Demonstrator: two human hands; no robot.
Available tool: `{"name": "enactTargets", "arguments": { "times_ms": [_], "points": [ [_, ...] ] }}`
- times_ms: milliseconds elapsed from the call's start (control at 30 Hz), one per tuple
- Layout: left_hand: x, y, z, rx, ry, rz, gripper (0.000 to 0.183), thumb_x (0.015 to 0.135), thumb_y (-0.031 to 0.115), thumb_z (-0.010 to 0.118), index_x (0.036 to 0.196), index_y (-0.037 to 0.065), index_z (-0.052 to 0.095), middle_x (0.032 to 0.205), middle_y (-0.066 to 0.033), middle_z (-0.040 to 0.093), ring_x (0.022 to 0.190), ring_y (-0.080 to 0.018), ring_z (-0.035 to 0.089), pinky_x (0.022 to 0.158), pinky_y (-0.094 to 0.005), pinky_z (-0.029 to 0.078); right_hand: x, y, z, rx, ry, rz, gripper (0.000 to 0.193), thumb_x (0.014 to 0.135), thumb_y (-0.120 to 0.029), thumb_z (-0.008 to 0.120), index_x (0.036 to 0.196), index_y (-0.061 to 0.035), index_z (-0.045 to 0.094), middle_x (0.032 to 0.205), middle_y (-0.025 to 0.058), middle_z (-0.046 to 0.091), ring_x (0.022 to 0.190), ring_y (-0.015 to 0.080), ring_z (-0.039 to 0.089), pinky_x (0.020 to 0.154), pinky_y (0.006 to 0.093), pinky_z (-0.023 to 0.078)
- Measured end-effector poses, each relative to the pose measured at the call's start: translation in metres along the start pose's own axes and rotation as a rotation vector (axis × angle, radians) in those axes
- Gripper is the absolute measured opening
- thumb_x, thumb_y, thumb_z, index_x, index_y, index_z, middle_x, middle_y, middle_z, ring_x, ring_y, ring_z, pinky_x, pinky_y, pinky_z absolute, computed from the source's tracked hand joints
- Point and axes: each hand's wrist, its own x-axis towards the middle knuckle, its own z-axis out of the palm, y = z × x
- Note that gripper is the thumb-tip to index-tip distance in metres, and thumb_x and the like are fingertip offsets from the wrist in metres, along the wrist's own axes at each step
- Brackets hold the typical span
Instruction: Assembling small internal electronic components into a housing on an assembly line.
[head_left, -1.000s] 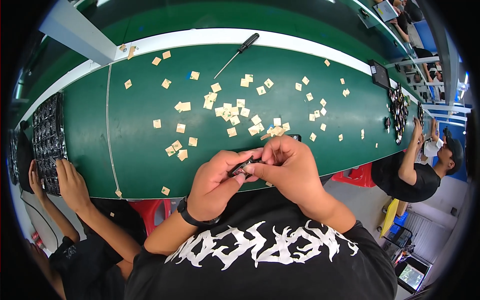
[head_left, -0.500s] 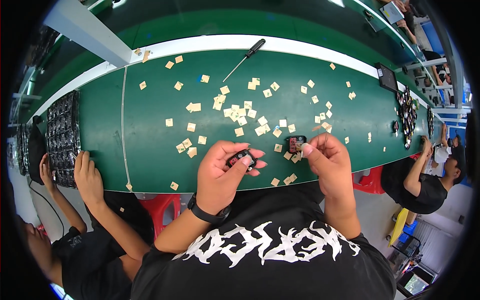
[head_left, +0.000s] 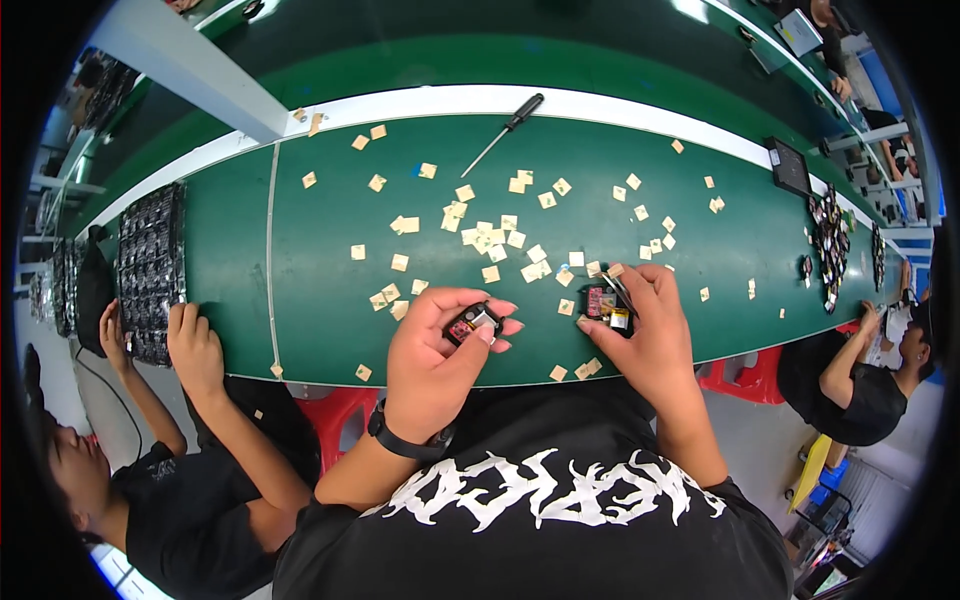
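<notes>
My left hand point(head_left: 428, 350) is closed around a small open black electronic housing point(head_left: 470, 326), its thumb pressed on a silvery part inside, beside a red circuit board. At the table's near side, my right hand point(head_left: 652, 325) grips a second black housing point(head_left: 604, 304) between thumb and fingers. Red circuitry and a silver-and-yellow part show inside that one. A thin dark strip, too small to name surely, slants beside the right fingers. Small cream paper squares point(head_left: 484, 240) lie scattered beyond both hands, some overlapping.
A black screwdriver point(head_left: 523, 110) lies at the far edge. On the left, a co-worker's hands point(head_left: 196, 345) touch a black tray of parts point(head_left: 150, 270). At right are a heap of small dark parts point(head_left: 829, 240), a black box point(head_left: 789, 166) and another person.
My right hand has come down from above the second housing and now grips it by its edges. My left hand still holds its housing. The whole view has shifted slightly.
</notes>
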Motion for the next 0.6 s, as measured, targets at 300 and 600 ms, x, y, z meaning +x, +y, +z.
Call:
{"name": "enactTargets", "arguments": {
  "times_ms": [300,600],
  "points": [
    [0.003,0.014,-0.033,0.251,0.098,0.006,0.024,0.094,-0.01,0.056,0.117,-0.002,0.054,0.11,-0.0181,0.069,0.093,-0.0205,0.071,0.079,-0.0291,0.058,0.003,-0.001,0.002,0.025,0.025,-0.06,0.043,0.074,-0.018,0.086,0.109,-0.0023,0.067,0.112,0.0112,0.056,0.085,0.0289,0.065,0.072,0.0374,0.054],
    [0.024,0.053,-0.122,0.985,0.594,0.36,0.018,0.09,-0.004,0.062,0.108,0.0,0.06,0.096,-0.0094,0.074,0.08,-0.0172,0.073,0.073,-0.0287,0.056,-0.002,-0.007,-0.005,0.135,0.024,0.008,0.04,0.074,-0.011,0.085,0.108,-0.0001,0.068,0.11,0.0111,0.058,0.083,0.0234,0.065,0.07,0.0338,0.052]
  ]
}}
